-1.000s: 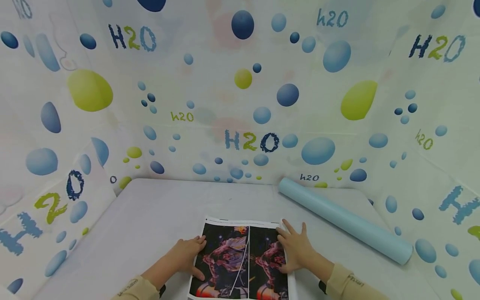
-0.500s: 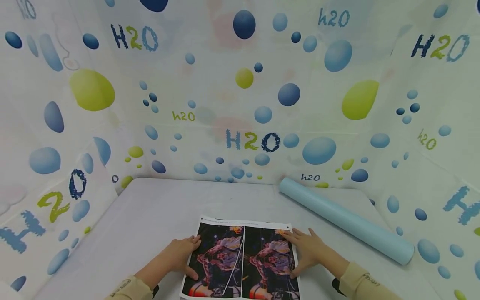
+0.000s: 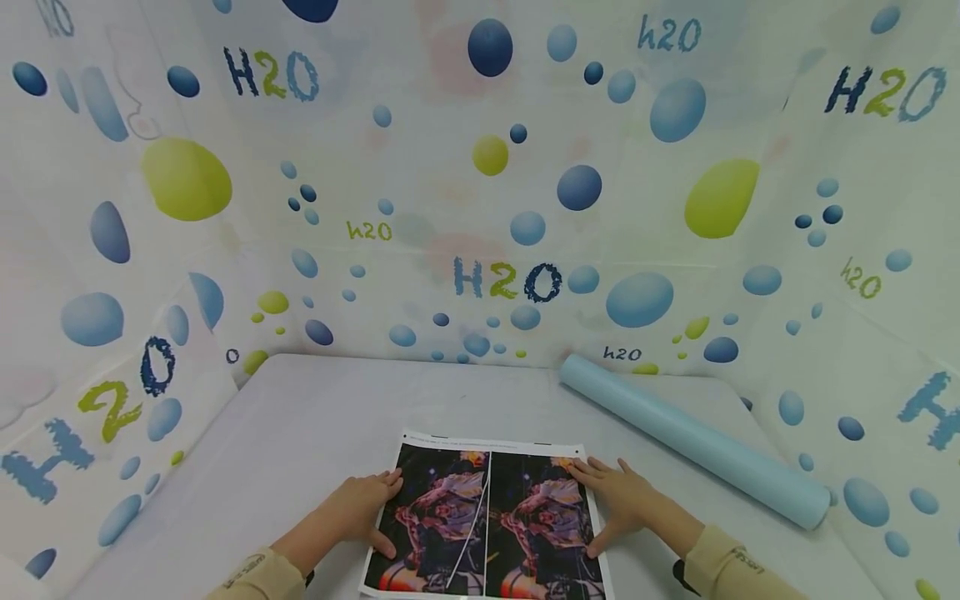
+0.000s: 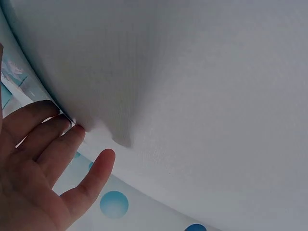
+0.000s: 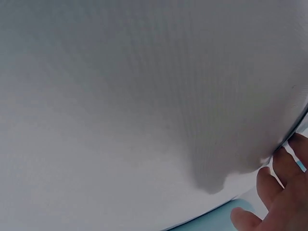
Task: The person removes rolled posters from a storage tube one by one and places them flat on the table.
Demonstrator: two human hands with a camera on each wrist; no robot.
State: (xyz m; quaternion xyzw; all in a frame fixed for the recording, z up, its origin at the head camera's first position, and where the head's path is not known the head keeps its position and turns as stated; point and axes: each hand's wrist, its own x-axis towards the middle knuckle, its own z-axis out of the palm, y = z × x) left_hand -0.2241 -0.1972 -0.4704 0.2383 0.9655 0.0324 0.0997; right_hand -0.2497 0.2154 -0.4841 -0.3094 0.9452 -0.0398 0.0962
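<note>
A printed paper sheet (image 3: 450,533) lies on the table in the head view. It bears two near-identical dark concert-like pictures side by side, with a thin white strip between them. Its lower edge runs close to the bottom of the frame. My left hand (image 3: 365,510) rests along the sheet's left edge, fingers extended and thumb over the picture. At the right edge, my right hand (image 3: 618,500) touches the margin with spread fingers and thumb. In the wrist views, the left hand (image 4: 48,163) and right hand (image 5: 284,192) show relaxed fingers beside the pale table surface.
A light blue roll (image 3: 693,442) lies diagonally on the right side of the white table (image 3: 315,417), beyond the right hand. Behind and beside the table hangs a white backdrop (image 3: 420,167) with bubbles and H2O lettering.
My right hand has moved right, off the right picture to the sheet's edge, uncovering more of it. The sheet and left hand have shifted slightly left. Over the last half second, little differs.
</note>
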